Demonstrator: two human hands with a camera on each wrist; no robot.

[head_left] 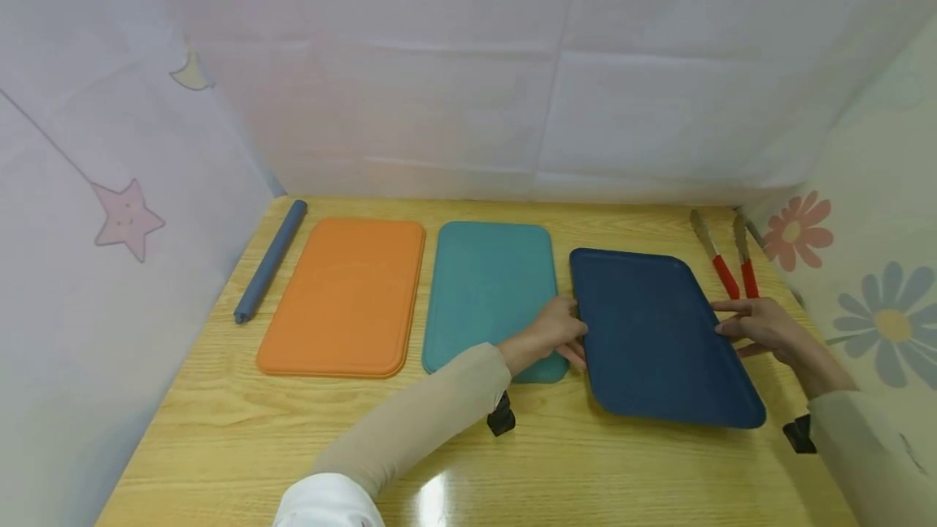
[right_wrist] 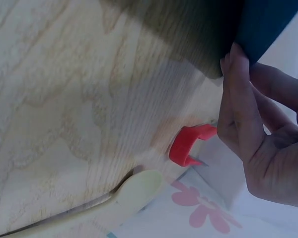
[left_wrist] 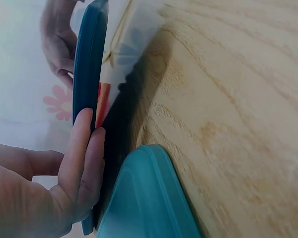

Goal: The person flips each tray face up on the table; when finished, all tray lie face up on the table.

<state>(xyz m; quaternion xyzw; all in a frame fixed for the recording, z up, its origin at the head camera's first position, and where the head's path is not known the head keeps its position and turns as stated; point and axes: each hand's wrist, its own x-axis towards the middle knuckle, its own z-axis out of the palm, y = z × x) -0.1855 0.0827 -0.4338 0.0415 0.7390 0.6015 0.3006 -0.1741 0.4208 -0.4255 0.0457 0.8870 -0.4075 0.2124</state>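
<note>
A dark blue tray (head_left: 659,340) is held just off the table between both hands, and its shadow falls on the wood in the left wrist view. My left hand (head_left: 552,330) pinches the left edge, thumb above and fingers beneath. On the opposite edge my right hand (head_left: 764,330) grips the rim between thumb and fingers. Under my left forearm and hand lies a teal tray (head_left: 490,291), with its near right corner partly covered. Red-handled tongs (head_left: 725,276) lie beyond my right hand; their curved red end (right_wrist: 186,145) shows in the right wrist view.
An orange tray (head_left: 344,295) lies on the left of the wooden table (head_left: 278,446). Beside it, along the left edge, is a blue-grey rod (head_left: 271,263). A pale spoon (right_wrist: 136,191) lies near the table's right edge. Hanging cloth (head_left: 439,104) encloses the back and sides.
</note>
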